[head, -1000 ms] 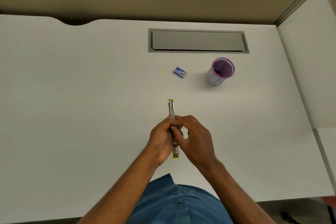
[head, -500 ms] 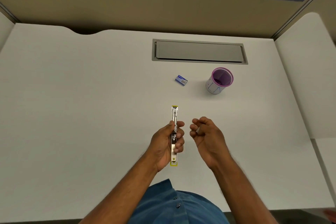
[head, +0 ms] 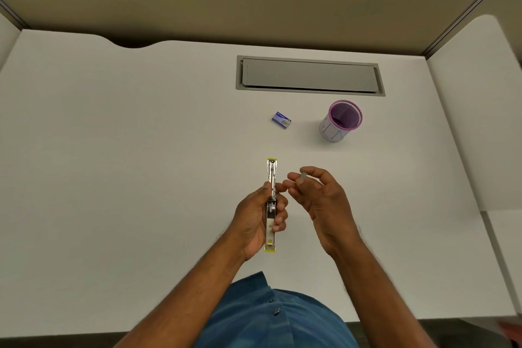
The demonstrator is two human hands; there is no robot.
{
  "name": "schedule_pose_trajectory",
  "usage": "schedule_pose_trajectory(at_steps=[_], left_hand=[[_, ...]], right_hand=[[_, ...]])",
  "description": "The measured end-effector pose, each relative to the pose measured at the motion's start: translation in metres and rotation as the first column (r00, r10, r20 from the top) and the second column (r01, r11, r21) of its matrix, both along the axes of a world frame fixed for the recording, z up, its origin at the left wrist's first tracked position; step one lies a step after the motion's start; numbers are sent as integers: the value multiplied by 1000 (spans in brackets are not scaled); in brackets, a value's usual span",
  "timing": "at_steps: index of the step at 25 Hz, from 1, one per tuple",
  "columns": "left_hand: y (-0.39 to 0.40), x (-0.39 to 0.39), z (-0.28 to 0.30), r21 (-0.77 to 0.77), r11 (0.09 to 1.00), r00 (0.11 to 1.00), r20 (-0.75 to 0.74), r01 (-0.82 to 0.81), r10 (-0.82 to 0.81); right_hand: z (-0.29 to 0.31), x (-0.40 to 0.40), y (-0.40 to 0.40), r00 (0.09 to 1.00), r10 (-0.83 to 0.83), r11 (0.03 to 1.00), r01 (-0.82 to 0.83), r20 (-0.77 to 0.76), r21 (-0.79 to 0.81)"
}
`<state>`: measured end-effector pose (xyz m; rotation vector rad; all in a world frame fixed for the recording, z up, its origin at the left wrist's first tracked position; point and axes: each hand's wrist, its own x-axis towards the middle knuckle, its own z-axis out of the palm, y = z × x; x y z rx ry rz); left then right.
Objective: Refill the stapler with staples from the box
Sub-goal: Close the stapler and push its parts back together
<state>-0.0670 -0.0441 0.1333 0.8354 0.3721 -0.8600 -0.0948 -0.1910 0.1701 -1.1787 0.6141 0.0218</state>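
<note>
My left hand (head: 252,219) grips the middle of the stapler (head: 272,174), a slim silver one with yellow ends, swung open into one long line pointing away from me above the white desk (head: 127,150). My right hand (head: 323,200) hovers just right of it with its fingers loosely curled. A small grey piece (head: 303,176), apparently a short strip of staples, is pinched at its fingertips. The small blue staple box (head: 281,120) lies on the desk farther back, apart from both hands.
A purple mesh pen cup (head: 341,121) stands to the right of the box. A grey cable hatch (head: 309,76) is set into the desk behind them. Tan partition walls close the back, and a side desk (head: 480,110) adjoins on the right.
My right hand let go of the stapler and drew away to the right, then lifted its fingertips with the small grey piece. The left hand kept hold of the open stapler.
</note>
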Motion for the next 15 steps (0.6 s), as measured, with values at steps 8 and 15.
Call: schedule_pose_trajectory(at_steps=[8,15], left_hand=[[1,0,0,41,999,1000,-1,12,-12],[1,2,1,23,1000,1000,-11,9,-9]], right_hand=[[3,8,3,987,160,875,-151,-20,-461],[9,13,7,974,222,831,-212,-43,-514]])
